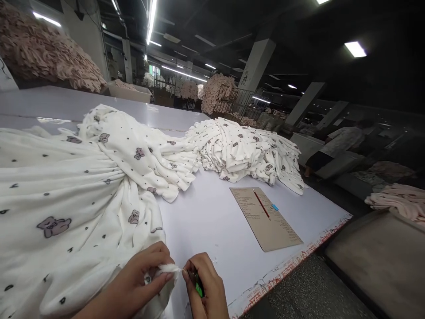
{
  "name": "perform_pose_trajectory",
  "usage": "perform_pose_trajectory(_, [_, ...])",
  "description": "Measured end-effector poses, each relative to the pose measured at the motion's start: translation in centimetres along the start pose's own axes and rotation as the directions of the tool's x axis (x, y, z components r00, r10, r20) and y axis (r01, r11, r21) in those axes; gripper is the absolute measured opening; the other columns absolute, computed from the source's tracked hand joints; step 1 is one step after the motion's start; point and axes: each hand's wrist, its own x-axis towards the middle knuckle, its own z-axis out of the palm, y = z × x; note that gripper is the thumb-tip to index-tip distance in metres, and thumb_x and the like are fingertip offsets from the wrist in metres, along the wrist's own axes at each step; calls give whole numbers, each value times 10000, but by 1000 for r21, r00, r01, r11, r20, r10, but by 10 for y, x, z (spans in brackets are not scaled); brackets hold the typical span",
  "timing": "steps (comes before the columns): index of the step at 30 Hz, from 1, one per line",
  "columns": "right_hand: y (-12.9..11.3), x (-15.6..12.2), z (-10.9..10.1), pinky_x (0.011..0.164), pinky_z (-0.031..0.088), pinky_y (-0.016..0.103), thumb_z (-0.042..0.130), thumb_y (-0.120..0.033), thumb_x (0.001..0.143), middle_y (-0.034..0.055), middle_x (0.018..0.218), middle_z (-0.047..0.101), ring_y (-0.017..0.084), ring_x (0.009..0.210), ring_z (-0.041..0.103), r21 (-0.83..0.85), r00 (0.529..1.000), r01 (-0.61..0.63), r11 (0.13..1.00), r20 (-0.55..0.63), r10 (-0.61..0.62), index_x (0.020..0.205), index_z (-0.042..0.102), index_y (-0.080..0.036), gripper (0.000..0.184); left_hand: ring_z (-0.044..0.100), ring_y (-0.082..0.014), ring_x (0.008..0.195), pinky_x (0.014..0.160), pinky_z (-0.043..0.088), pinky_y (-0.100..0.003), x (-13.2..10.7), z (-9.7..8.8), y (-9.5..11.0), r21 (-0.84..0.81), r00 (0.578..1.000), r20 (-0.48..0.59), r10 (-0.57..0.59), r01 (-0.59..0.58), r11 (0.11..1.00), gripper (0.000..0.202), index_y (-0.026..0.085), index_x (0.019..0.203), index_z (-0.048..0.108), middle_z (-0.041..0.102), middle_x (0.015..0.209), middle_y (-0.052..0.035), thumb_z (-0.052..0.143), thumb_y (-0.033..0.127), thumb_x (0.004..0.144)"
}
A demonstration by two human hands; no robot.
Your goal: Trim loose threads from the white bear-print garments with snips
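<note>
My left hand [142,274] pinches the edge of a white fleece fabric [89,212] printed with bears and small dark marks. A fluffy tuft of that edge sticks out between thumb and fingers. Close by on the right, my right hand [207,283] is closed around small thread snips [196,281], dark with a green part and mostly hidden by the fingers. Their tip is at the fabric edge; whether the blades touch it I cannot tell. The fabric lies bunched over the left of the white table [199,226].
A heap of the same printed fabric [239,148] lies farther back. A cardboard sheet with writing [265,230] bears a red pencil [261,204] and a blue clip [275,207]. Pink piles [43,53] stand behind. A person [341,141] bends at the far right.
</note>
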Motion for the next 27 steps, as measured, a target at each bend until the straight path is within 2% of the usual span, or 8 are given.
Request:
perform_pose_trajectory(2, [-4, 1, 4, 588, 389, 238, 426, -271, 892, 13, 753, 505, 157, 661, 530, 31, 996, -79, 996, -34, 80, 774, 492, -224, 143, 495, -150, 690, 638, 397, -228, -2, 3, -4, -46, 993, -77, -91, 88, 995, 292, 192, 720, 566, 520, 710, 18, 469, 425, 868])
perform_pose_trajectory(5, [-6, -2, 9, 595, 392, 223, 512, -350, 848, 0, 780, 478, 151, 674, 516, 95, 988, -131, 987, -70, 138, 853, 506, -224, 126, 443, -143, 654, 621, 377, -226, -4, 8, -9, -134, 973, -156, -169, 148, 980, 325, 193, 678, 525, 476, 655, 34, 483, 465, 850])
perform_pose_trajectory(8, [-3, -7, 15, 552, 348, 223, 504, -422, 830, -18, 702, 454, 144, 618, 476, 143, 993, -114, 983, 16, 113, 766, 511, -216, 216, 428, -143, 647, 625, 373, -229, -5, 11, -11, -182, 967, -189, -168, 134, 974, 337, 195, 670, 527, 461, 646, 34, 484, 481, 844])
perform_pose_trajectory(11, [1, -11, 20, 542, 325, 219, 451, -433, 869, -22, 648, 435, 138, 598, 463, 143, 985, -168, 975, 67, 160, 681, 501, -203, 301, 464, -147, 652, 626, 384, -231, -7, 13, -9, -173, 967, -207, -151, 115, 978, 328, 197, 688, 551, 495, 657, 26, 487, 476, 847])
perform_pose_trajectory(14, [0, -10, 23, 542, 334, 215, 447, -418, 887, -18, 656, 446, 136, 604, 471, 149, 984, -178, 973, 33, 176, 699, 525, -197, 301, 518, -158, 679, 630, 411, -233, -9, 15, -9, -112, 974, -205, -100, 78, 991, 297, 208, 736, 598, 546, 698, 9, 470, 444, 864])
perform_pose_trajectory(18, [-3, -9, 25, 549, 345, 214, 442, -411, 894, -8, 667, 485, 139, 617, 499, 132, 991, -133, 982, 14, 132, 720, 561, -197, 300, 556, -156, 709, 631, 430, -223, -12, 20, -14, -17, 972, -233, 41, -46, 999, 205, 231, 813, 631, 576, 758, -4, 463, 331, 874])
perform_pose_trajectory(23, [-3, -10, 21, 523, 307, 223, 428, -409, 904, -21, 629, 442, 126, 573, 452, 107, 987, -162, 981, 21, 161, 662, 533, -197, 339, 586, -137, 749, 654, 433, -189, -15, 27, -19, 23, 918, -357, 170, -173, 985, 177, 273, 863, 638, 607, 803, 13, 478, 201, 841])
perform_pose_trajectory(27, [-1, -13, 14, 508, 279, 223, 438, -455, 893, -36, 612, 386, 115, 548, 386, 196, 973, -228, 954, 69, 218, 633, 484, -198, 369, 604, -115, 769, 671, 433, -158, -17, 29, -23, 93, 852, -423, 309, -299, 950, 222, 295, 902, 562, 604, 813, 40, 476, 107, 822])
